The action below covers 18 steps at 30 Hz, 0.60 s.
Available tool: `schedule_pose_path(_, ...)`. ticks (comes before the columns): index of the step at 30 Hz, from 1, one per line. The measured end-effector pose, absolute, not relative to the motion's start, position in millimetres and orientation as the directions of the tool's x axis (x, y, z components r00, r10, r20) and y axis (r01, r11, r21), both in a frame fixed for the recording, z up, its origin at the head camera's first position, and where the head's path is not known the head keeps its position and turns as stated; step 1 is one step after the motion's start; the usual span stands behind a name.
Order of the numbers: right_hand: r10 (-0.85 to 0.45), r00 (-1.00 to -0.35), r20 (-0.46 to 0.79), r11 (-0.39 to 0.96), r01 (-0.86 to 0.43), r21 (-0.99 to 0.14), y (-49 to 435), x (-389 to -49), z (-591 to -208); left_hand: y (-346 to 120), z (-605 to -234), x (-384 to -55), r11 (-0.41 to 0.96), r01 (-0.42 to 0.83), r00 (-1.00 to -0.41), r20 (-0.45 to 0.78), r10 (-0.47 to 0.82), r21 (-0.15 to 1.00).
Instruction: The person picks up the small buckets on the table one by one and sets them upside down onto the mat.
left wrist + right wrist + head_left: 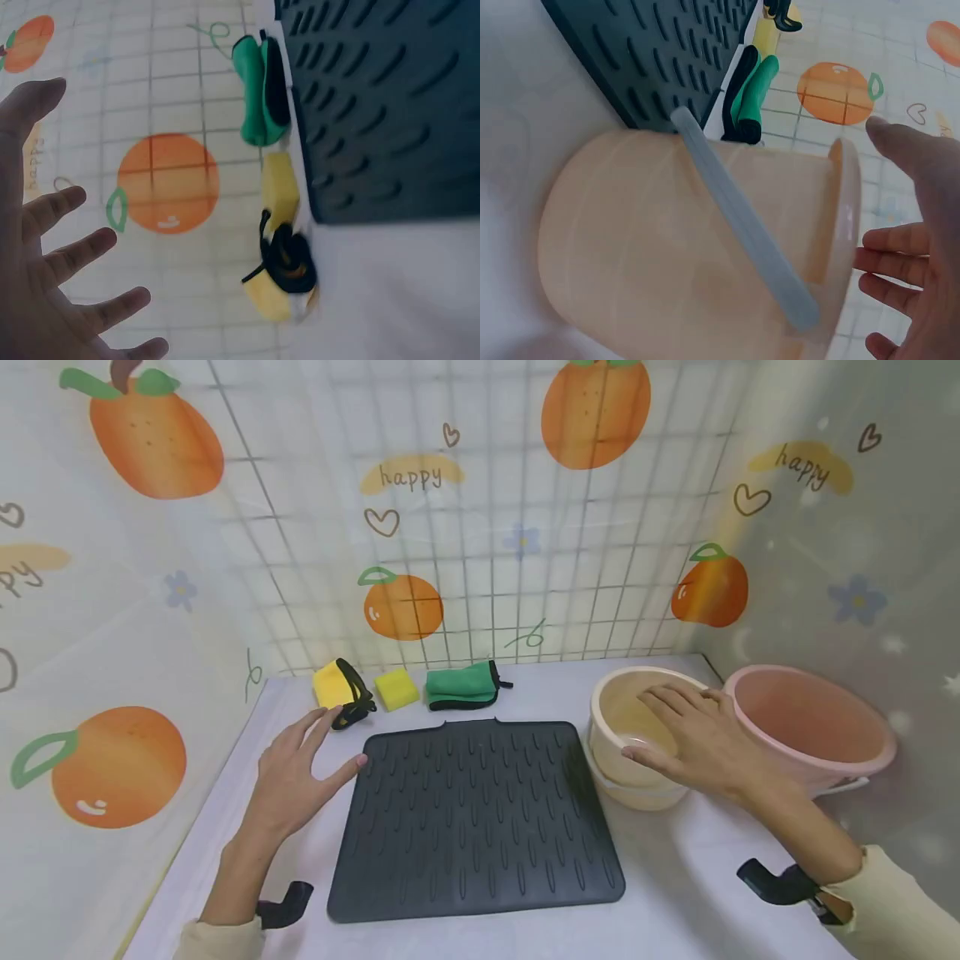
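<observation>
The right hand (693, 739) is spread wide, thumb well apart from the fingers, and grasps nothing. It reaches over the mouth of the cream bucket (652, 247); whether any fingertip meets the rim I cannot tell. The left hand (296, 781) is likewise splayed and bare of any load, near the ten o'clock corner of the dark ribbed mat (480, 827).

With the clock centred on the mat and twelve at the far side, the cream bucket stands upright at two o'clock on the table (675, 877). It looks like stiff plastic, probably light if it has nothing in it; a pale shine inside could be liquid, which would make it heavier and apt to slosh. Its smooth wall may slip under one palm, so the rim or the swing handle (742, 217), lowered against the side, seems the best hold.

Just beyond, at three o'clock from that bucket, is a pink bucket (817, 718). Along the mat's far edge sit a folded green cloth (461, 683) at twelve, a yellow sponge (396, 690) at eleven and a yellow-and-black bundle (327, 685) between ten and eleven.
</observation>
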State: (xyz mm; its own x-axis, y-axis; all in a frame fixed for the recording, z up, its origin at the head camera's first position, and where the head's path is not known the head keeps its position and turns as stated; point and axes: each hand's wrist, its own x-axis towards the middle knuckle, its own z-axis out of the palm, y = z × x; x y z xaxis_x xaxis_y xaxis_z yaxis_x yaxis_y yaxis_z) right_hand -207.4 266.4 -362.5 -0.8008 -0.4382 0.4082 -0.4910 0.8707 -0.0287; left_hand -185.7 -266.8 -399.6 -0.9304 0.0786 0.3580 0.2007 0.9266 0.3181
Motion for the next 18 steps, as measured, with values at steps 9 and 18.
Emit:
schedule_pose_path(9,-0.452,-0.806,0.382,0.857,-0.511,-0.065,255,-205,-375,-234,-423,-190,0.879,0.247,-0.939,0.326,0.113,0.407)
schedule_pose_path(18,-0.466,-0.766,0.443,0.834,-0.547,-0.069,251,-205,-383,-206,-434,-194,0.832,0.262,-0.949,0.287,0.130,0.489)
